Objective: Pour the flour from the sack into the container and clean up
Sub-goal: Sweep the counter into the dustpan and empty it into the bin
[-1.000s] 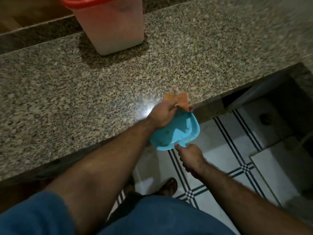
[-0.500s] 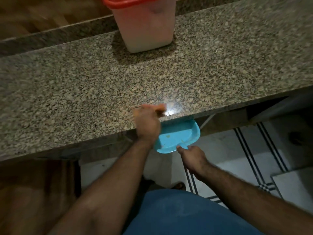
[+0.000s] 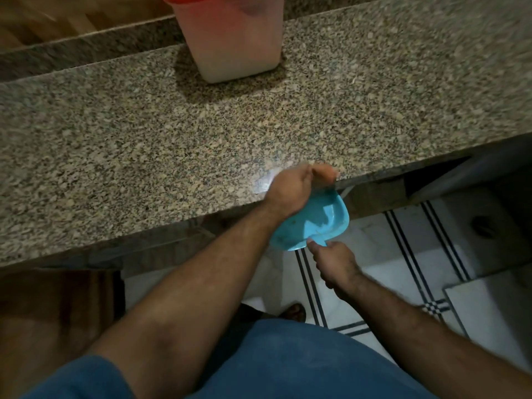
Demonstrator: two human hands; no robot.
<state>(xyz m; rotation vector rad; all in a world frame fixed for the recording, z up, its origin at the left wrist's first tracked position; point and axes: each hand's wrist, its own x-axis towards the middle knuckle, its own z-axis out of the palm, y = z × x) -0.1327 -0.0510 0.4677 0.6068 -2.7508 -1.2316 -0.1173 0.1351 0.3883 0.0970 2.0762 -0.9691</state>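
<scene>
A translucent container (image 3: 234, 44) with a red lid stands at the back of the granite counter (image 3: 144, 139), whitish inside. My left hand (image 3: 290, 187) is closed on an orange cloth (image 3: 325, 174) at the counter's front edge. Just below that edge my right hand (image 3: 335, 260) grips the handle of a blue dustpan (image 3: 319, 223), which is held against the counter's lip under the cloth. A few specks lie in the pan. No sack is in view.
A raised granite ledge (image 3: 86, 53) runs behind the counter at the left. Below the counter's edge lies white tiled floor (image 3: 374, 254) with black stripes, and my foot (image 3: 293, 312) in a sandal. A dark opening (image 3: 431, 180) sits under the counter at the right.
My left hand with the cloth swept left along the counter's edge and has come back right over the dustpan. The dustpan stayed under the edge. The view shifted left, bringing the container toward the middle.
</scene>
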